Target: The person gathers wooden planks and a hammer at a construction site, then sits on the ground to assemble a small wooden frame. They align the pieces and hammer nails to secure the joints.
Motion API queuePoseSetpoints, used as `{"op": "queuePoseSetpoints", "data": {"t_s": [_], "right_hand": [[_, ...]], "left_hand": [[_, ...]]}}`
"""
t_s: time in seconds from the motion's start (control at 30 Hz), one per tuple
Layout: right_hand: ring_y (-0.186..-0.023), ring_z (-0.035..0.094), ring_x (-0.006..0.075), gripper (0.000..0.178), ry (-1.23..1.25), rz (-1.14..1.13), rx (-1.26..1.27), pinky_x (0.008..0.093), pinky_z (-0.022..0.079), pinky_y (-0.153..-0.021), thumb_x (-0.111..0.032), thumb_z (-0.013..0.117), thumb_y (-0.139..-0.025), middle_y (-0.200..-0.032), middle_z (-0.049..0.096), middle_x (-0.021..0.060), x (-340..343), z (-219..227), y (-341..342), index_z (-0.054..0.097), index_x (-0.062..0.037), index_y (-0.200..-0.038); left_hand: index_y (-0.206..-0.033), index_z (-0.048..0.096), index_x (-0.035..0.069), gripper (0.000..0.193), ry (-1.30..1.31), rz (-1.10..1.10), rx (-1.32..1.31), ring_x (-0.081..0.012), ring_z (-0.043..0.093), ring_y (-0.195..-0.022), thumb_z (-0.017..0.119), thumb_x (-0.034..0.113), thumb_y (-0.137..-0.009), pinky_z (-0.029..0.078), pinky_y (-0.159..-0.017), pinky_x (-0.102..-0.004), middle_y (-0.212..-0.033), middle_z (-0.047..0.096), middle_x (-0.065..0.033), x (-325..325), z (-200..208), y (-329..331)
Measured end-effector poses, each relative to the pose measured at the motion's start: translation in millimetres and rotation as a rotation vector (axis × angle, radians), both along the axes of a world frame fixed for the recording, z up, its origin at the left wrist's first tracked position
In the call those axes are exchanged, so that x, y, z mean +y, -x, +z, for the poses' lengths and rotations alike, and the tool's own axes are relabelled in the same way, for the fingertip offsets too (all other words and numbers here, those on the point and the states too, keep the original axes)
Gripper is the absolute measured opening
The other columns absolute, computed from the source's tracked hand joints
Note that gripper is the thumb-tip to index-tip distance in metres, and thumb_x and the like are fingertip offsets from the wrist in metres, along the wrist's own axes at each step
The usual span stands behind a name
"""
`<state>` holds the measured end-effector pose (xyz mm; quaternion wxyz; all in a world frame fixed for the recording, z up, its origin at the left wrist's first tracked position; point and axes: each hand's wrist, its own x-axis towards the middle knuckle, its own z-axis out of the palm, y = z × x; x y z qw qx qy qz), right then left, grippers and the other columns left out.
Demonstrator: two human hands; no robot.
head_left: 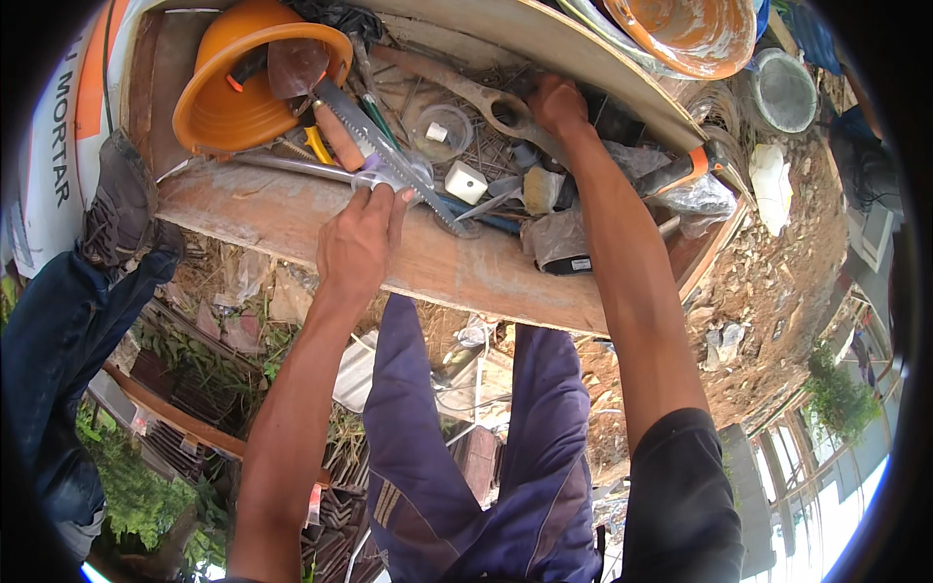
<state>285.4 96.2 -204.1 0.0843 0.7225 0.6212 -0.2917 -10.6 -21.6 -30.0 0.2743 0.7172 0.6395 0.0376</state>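
Observation:
A wooden box (262,209) of tools lies across the view in front of me. At its near wall my left hand (358,238) has its fingers closed on a clear plastic piece (375,176), right beside the toothed blade of a handsaw (387,154). My right hand (559,105) reaches to the far side of the box, fingers curled down; what they grip is hidden. Next to it lies a long rusty metal tool with a ring-shaped end (507,112). Between my hands are a white block with a hole (466,182) and a clear round container (440,132).
An orange bucket (228,102) holding a trowel (296,68) sits in the box's left end. An orange-and-black handle (680,173) and plastic bags crowd the right end. Beyond are another orange bucket (695,34) and a grey pail (783,89). Another person's leg (58,330) stands left.

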Motion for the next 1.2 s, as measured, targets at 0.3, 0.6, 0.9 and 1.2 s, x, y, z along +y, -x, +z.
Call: {"op": "queuePoseSetpoints", "data": {"t_s": [0.3, 0.6, 0.9, 1.2], "right_hand": [[-0.115, 0.065, 0.0383, 0.035, -0.072, 0.066, 0.057, 0.0482, 0.051, -0.101, -0.034, 0.063, -0.093, -0.125, 0.069, 0.0149, 6, 8, 4, 0.071, -0.0207, -0.124], [-0.118, 0.063, 0.0423, 0.036, -0.010, 0.059, -0.007, 0.0486, 0.049, -0.103, -0.029, 0.062, -0.092, -0.126, 0.067, 0.0215, -3, 8, -8, 0.070, -0.0142, -0.124], [-0.085, 0.065, 0.0217, 0.028, 0.180, -0.528, 0.612, 0.0348, 0.051, -0.076, -0.030, 0.066, -0.096, -0.100, 0.072, 0.0065, -23, 73, -5, 0.074, -0.0098, -0.114], [-0.073, 0.056, 0.0072, 0.025, 0.344, -0.785, 1.171, 0.0255, 0.043, -0.066, -0.024, 0.073, -0.095, -0.086, 0.067, -0.0018, -73, 152, 22, 0.074, -0.0030, -0.108]], "left_hand": [[-0.090, 0.060, 0.001, 0.028, 0.038, 0.023, -0.004, -0.0433, 0.066, -0.073, 0.061, 0.026, -0.102, 0.052, -0.062, -0.0509, -0.087, 0.067, -0.0203, 1, 2, -2], [-0.089, 0.060, 0.003, 0.030, 0.034, 0.016, -0.004, -0.0427, 0.067, -0.072, 0.061, 0.030, -0.102, 0.053, -0.061, -0.0514, -0.086, 0.067, -0.0193, 1, 1, 0], [-0.091, 0.060, 0.002, 0.029, 0.072, 0.046, -0.014, -0.0434, 0.066, -0.075, 0.060, 0.029, -0.102, 0.052, -0.063, -0.0518, -0.089, 0.067, -0.0194, -1, -1, 0], [-0.088, 0.061, 0.001, 0.035, 0.106, 0.070, -0.183, -0.0423, 0.066, -0.078, 0.063, 0.034, -0.100, 0.052, -0.067, -0.0501, -0.088, 0.068, -0.0202, 10, 2, 8]]}}
